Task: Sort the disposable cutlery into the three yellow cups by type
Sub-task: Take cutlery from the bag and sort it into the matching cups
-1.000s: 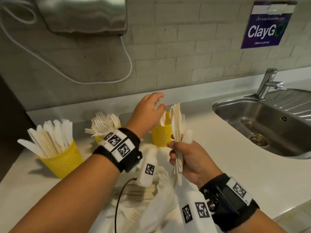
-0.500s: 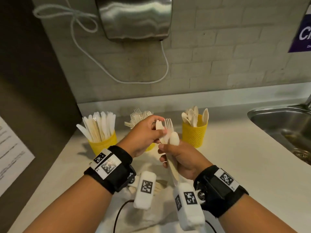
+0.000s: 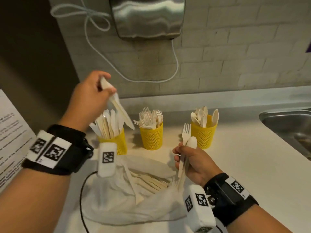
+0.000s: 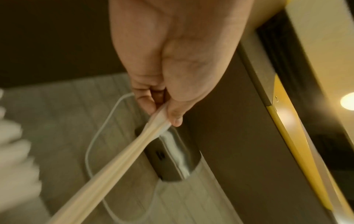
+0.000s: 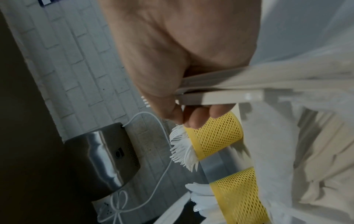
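Note:
Three yellow mesh cups stand in a row on the counter: the knife cup [image 3: 116, 142] on the left, the fork cup [image 3: 151, 137] in the middle, the spoon cup [image 3: 204, 135] on the right. My left hand [image 3: 107, 87] pinches two pale knives [image 3: 121, 112] by their blade ends, slanted down over the knife cup. The left wrist view shows the same pinch [image 4: 162, 115] on the knives [image 4: 122, 151]. My right hand [image 3: 180, 154] grips a fork [image 3: 186, 132] and a spoon [image 3: 192, 142] upright in front of the spoon cup. The right wrist view shows their handles [image 5: 214, 97].
A white plastic bag [image 3: 134, 195] holding several more pieces of cutlery lies on the counter between my arms. A steel sink [image 3: 286, 121] is at the right. A hand dryer [image 3: 148, 15] with a white cord hangs on the brick wall. A dark wall and a paper sheet [image 3: 11, 140] are at the left.
My left hand drew the knives out of the bundle in my right hand and carried them up and left over the knife cup. The right hand keeps the fork and spoon.

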A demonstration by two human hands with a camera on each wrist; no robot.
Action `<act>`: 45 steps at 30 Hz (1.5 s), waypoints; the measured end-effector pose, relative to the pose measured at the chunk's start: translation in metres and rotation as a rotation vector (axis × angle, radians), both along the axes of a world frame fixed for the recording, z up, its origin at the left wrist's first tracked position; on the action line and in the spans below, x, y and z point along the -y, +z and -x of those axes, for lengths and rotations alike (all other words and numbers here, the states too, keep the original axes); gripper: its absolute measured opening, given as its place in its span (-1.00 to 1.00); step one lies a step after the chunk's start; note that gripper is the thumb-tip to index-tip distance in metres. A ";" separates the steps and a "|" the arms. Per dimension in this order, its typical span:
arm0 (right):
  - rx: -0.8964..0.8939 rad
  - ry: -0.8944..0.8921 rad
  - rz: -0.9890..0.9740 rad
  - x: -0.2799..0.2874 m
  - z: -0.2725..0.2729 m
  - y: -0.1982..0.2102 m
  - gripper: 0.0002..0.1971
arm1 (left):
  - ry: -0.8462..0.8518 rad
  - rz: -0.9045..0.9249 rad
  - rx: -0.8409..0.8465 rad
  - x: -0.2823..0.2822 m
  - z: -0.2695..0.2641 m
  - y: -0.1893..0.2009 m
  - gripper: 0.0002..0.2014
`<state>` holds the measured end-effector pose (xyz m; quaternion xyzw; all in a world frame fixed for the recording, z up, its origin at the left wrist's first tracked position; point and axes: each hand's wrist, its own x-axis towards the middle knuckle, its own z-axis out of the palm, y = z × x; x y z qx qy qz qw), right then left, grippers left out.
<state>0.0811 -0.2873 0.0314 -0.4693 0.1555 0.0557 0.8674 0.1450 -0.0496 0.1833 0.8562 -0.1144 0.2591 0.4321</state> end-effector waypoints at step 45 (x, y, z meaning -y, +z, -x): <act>0.018 0.035 -0.036 0.015 -0.009 0.006 -0.82 | -0.320 0.235 -0.173 0.088 -0.019 -0.039 -0.83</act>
